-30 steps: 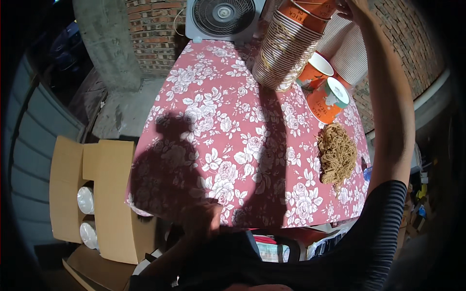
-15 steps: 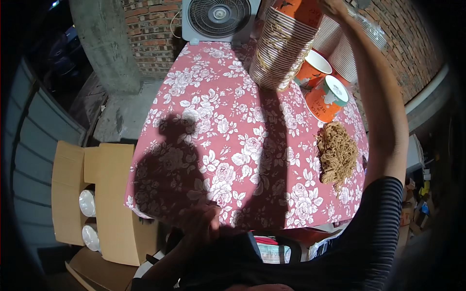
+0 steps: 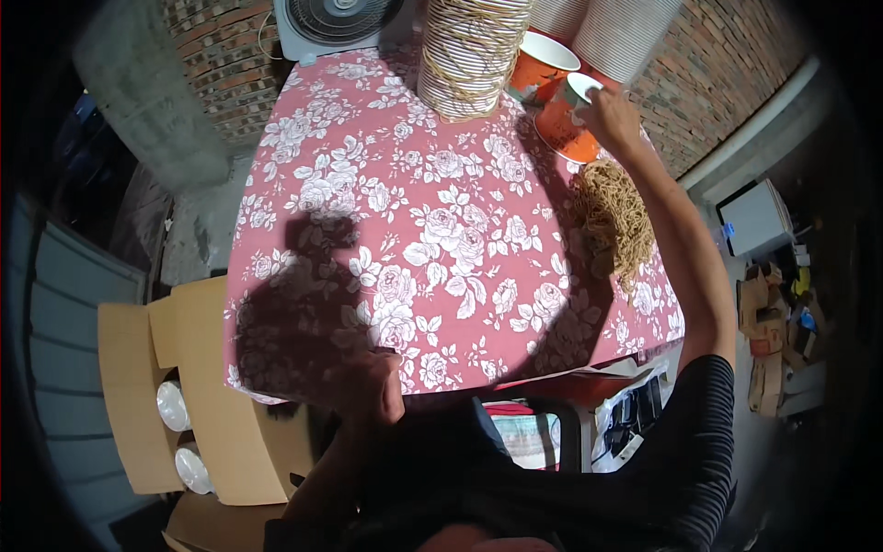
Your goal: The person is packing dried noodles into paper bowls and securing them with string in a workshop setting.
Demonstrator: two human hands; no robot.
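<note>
My right hand point(image 3: 611, 120) reaches to the far right of the table. Its curled fingers are at the base of an upside-down orange paper tub point(image 3: 563, 132), which stands on its wide rim. Just nearer lies a tangled heap of thin tan strands point(image 3: 611, 216). A tall stack of nested paper tubs point(image 3: 471, 60) with tan strands around it rises to the left of that tub. In the shadow at the near table edge, my left hand point(image 3: 372, 386) is closed; whatever it may hold is hidden.
The table wears a pink cloth point(image 3: 441, 239) with white flowers. Behind the tub are an upright orange tub point(image 3: 544, 63) and white nested stacks point(image 3: 627, 37). A box fan point(image 3: 340, 23) stands at the far left. An open cardboard box point(image 3: 230, 386) with wrapped white stacks sits lower left.
My right hand has come down from the top of the tall stack to the upside-down tub. The view has shifted. My left hand stays closed near the table edge.
</note>
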